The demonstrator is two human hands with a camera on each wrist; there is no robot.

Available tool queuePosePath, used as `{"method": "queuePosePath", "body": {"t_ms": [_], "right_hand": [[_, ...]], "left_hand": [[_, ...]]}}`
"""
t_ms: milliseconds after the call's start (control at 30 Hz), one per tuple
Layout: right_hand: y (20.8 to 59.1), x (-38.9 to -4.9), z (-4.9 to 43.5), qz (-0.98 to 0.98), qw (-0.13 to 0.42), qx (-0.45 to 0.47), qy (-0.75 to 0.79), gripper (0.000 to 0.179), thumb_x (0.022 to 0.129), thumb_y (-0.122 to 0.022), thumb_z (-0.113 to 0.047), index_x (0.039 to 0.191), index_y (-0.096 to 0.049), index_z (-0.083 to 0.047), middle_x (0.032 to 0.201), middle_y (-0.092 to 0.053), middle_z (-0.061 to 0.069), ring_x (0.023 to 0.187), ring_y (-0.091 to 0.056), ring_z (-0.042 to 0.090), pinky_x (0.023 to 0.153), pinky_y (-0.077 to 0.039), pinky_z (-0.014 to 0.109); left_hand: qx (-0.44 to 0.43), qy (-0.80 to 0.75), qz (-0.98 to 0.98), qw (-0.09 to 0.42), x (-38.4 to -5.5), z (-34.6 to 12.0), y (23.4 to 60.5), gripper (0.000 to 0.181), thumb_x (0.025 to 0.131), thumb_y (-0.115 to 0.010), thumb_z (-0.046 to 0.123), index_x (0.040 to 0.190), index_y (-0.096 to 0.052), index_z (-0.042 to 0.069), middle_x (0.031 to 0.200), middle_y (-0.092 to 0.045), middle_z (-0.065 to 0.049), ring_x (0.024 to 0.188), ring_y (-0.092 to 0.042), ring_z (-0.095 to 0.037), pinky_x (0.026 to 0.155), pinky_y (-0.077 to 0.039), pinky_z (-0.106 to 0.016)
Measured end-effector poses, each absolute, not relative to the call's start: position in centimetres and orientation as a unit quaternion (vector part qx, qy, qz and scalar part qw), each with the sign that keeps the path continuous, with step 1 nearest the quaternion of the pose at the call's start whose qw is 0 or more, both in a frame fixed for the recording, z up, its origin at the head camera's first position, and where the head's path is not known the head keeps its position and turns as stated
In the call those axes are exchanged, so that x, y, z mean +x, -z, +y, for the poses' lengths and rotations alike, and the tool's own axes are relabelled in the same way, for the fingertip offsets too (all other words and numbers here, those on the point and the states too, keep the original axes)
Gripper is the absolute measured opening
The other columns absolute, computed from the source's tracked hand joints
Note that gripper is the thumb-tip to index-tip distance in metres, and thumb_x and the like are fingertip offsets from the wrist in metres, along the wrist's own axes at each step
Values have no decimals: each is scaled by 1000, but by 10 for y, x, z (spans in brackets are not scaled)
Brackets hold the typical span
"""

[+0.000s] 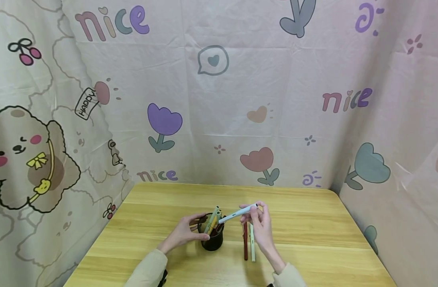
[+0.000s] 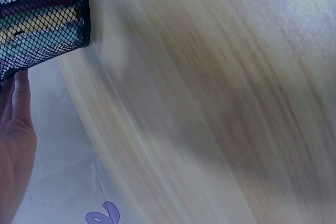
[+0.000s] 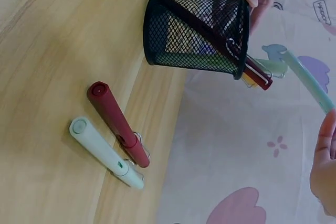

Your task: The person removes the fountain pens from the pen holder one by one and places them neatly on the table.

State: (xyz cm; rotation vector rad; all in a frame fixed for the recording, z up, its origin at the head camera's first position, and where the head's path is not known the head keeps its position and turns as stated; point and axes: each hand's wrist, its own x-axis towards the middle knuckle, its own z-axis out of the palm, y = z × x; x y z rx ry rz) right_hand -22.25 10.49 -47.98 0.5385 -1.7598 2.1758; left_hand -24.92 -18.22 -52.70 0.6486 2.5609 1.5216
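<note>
A black mesh pen holder point(image 1: 212, 242) stands upright on the table with several pens in it, among them green, yellow and dark red ones. My left hand point(image 1: 184, 231) grips it near the rim, thumb in front and fingers behind. In the right wrist view, a dark red pen point(image 3: 258, 73) leans out over the holder's rim. My right hand point(image 1: 260, 223) pinches a light blue pen point(image 1: 236, 213) by one end; its other end points left, close over the holder's mouth.
On the wooden table point(image 1: 297, 223), a red pen point(image 1: 245, 243) and a pale green pen point(image 1: 252, 244) lie side by side, right of the holder. A printed cloth point(image 1: 211, 99) hangs behind the table and along both sides.
</note>
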Motion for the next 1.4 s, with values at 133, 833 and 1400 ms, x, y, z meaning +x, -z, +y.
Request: {"method": "queuePosePath", "body": {"t_ms": [133, 833, 1400], "right_hand": [[482, -223, 111, -588, 141, 200, -771, 15, 111, -33, -17, 117, -34, -3, 107, -77, 11, 72, -71, 13, 67, -66, 33], [502, -222, 156, -596, 123, 151, -779, 29, 101, -53, 1, 130, -50, 1, 110, -72, -6, 86, -72, 7, 85, -64, 23], [512, -223, 172, -699, 107, 65, -704, 30, 102, -57, -10, 129, -55, 3, 90, -58, -5, 57, -46, 1, 48, -39, 14]], "left_hand": [[208, -500, 839, 48, -249, -182, 527, 81, 79, -87, 26, 146, -50, 3, 149, -49, -28, 130, -54, -49, 108, -51, -55], [206, -499, 840, 53, -249, -184, 525, 79, 80, -87, 28, 146, -50, 5, 149, -49, -27, 130, -54, -50, 106, -53, -55], [205, -510, 833, 59, -248, -183, 524, 78, 81, -86, 26, 147, -50, 6, 151, -48, -27, 132, -53, -49, 107, -52, -55]]}}
